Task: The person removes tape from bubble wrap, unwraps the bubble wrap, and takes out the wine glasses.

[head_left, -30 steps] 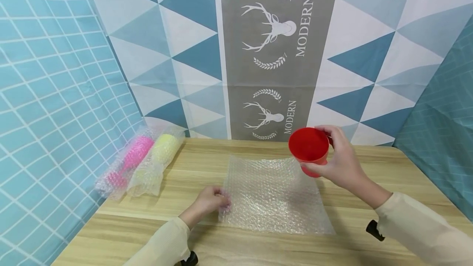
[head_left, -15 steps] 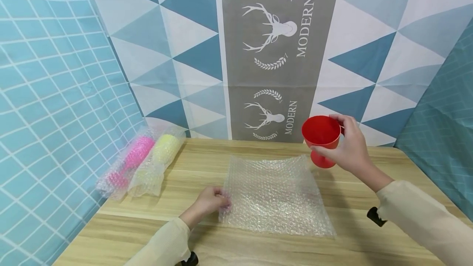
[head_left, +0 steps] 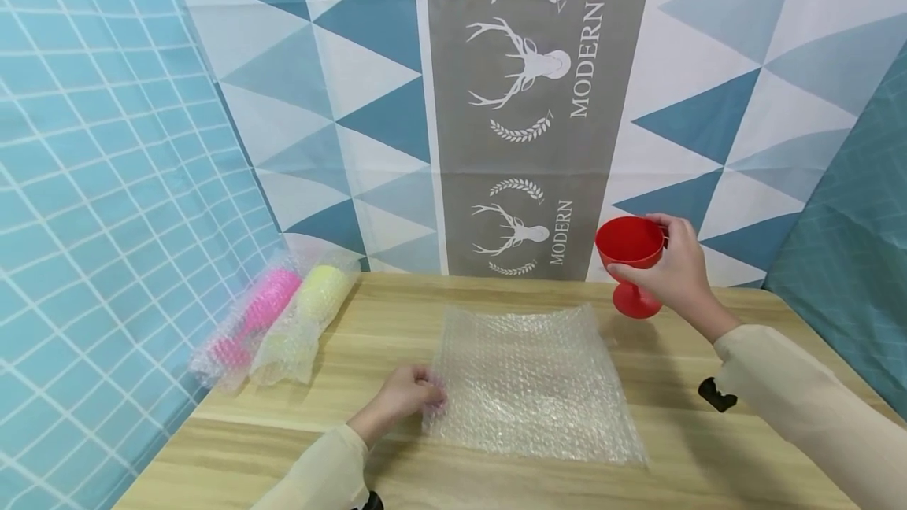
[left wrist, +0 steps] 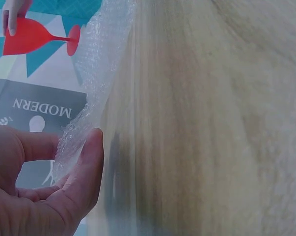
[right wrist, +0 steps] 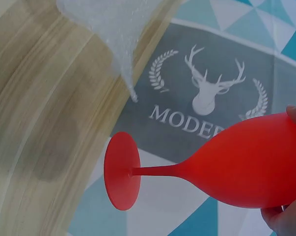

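Note:
A sheet of bubble wrap [head_left: 531,392] lies spread on the wooden table. At its left edge my left hand [head_left: 405,396] pinches the film; in the left wrist view, thumb and fingers of that hand [left wrist: 44,187] stand either side of the sheet's edge [left wrist: 91,73]. My right hand [head_left: 676,270] grips a red plastic wine goblet [head_left: 629,246] by its bowl, thumb on the near side. The goblet is upright, its mouth toward the head camera, and appears held above the table past the sheet's far right corner. Its stem and round foot [right wrist: 122,169] show uncovered in the right wrist view.
Two bubble-wrapped items, one pink [head_left: 265,305] and one yellow [head_left: 315,305], lie side by side at the table's left. Patterned cloth [head_left: 517,140] hangs behind the table [head_left: 383,321], with blue cloth at both sides.
My right hand has carried the goblet rightward from over the sheet's far right corner to beyond it. The left hand has kept its place on the sheet's edge.

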`<move>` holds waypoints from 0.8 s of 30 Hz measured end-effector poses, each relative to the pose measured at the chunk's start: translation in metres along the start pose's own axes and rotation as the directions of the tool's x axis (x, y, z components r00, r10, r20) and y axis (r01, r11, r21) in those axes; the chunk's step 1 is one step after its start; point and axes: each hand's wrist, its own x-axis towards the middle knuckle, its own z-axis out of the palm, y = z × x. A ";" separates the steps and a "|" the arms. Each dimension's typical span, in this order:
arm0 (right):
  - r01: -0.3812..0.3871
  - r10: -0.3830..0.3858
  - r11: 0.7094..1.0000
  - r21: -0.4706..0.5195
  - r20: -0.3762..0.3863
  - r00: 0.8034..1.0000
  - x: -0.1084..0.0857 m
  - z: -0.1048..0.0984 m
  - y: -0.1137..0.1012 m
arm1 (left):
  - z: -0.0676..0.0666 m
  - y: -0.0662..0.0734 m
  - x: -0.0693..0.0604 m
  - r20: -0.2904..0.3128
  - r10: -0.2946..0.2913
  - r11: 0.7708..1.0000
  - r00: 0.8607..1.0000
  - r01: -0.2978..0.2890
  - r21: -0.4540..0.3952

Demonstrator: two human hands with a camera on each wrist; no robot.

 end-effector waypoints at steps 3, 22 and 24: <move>-0.038 0.038 0.999 0.004 -0.004 0.999 0.003 0.003 0.007 | 0.001 -0.003 -0.002 0.004 -0.003 1.000 1.000 0.003 -0.004; -0.394 0.393 0.919 -0.009 -0.034 0.919 0.021 0.006 0.079 | 0.003 0.000 0.000 -0.018 -0.024 1.000 1.000 0.024 0.015; -0.430 0.429 0.903 -0.005 -0.029 0.903 0.022 0.005 0.083 | 0.002 0.000 -0.001 -0.022 -0.022 1.000 1.000 0.022 0.012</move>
